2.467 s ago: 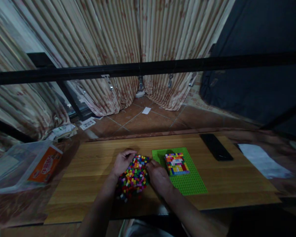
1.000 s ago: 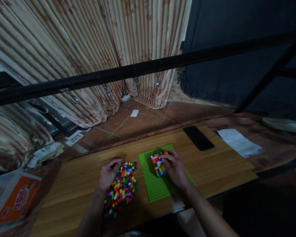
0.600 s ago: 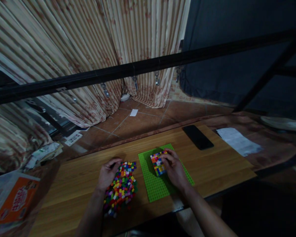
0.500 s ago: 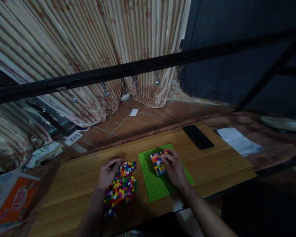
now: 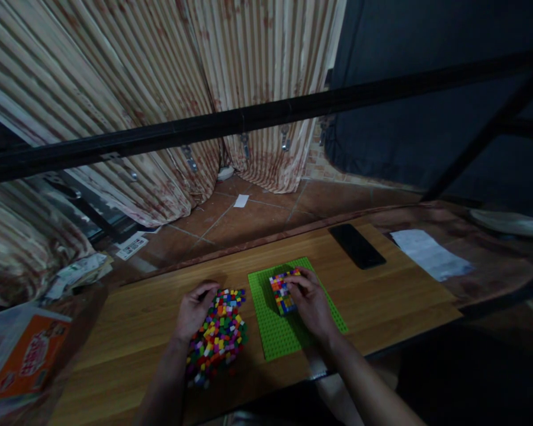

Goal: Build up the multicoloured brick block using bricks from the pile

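A green studded baseplate (image 5: 279, 340) lies on the wooden table (image 5: 382, 296). On it stands a small multicoloured block of bricks (image 5: 279, 288). My right hand (image 5: 310, 303) rests over the block's right side, fingers curled and pressed onto its top. A heap of small loose coloured bricks (image 5: 220, 334) lies left of the plate. My left hand (image 5: 194, 309) sits at the heap's upper left edge, fingers bent down onto the bricks; what they pinch, if anything, is hidden.
A black phone (image 5: 356, 245) lies at the table's far right, with a white paper (image 5: 429, 254) beyond it. A plastic bag with an orange box (image 5: 24, 361) sits at the left. A black bar (image 5: 249, 121) crosses the view before striped curtains (image 5: 160, 71).
My right hand left the brick heap and went to the block on the green plate, where it has stayed. The left hand has kept its place at the heap.
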`<action>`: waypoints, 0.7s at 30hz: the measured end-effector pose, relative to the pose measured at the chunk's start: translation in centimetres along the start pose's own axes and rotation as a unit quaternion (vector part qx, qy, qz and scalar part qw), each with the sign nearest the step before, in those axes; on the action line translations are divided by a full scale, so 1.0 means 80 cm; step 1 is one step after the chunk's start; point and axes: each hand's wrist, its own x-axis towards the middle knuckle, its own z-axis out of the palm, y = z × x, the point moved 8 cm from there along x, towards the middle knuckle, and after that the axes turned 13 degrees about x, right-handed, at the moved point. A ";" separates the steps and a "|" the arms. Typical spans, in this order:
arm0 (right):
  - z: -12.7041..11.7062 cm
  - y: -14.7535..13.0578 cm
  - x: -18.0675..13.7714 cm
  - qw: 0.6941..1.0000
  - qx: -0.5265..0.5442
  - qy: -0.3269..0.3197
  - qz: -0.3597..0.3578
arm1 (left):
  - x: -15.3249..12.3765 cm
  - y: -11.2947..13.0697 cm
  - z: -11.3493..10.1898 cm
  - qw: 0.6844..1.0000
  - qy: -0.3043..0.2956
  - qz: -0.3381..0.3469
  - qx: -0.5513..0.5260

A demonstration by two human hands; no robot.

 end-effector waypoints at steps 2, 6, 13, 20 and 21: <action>0.000 0.002 0.001 1.000 0.008 -0.002 0.006 | 0.000 0.001 0.000 1.000 0.002 0.000 -0.006; -0.004 0.004 0.002 1.000 0.017 0.005 0.010 | 0.000 0.002 0.000 1.000 0.007 0.005 -0.020; -0.004 -0.009 0.015 0.996 -0.083 0.008 -0.030 | 0.000 0.001 0.000 1.000 0.010 0.014 -0.026; 0.015 -0.022 0.027 0.960 -0.268 -0.024 -0.080 | 0.000 0.000 0.000 0.999 0.014 0.010 -0.035; 0.017 -0.022 0.026 0.956 -0.282 -0.026 -0.078 | -0.001 0.001 0.000 0.999 0.016 0.014 -0.038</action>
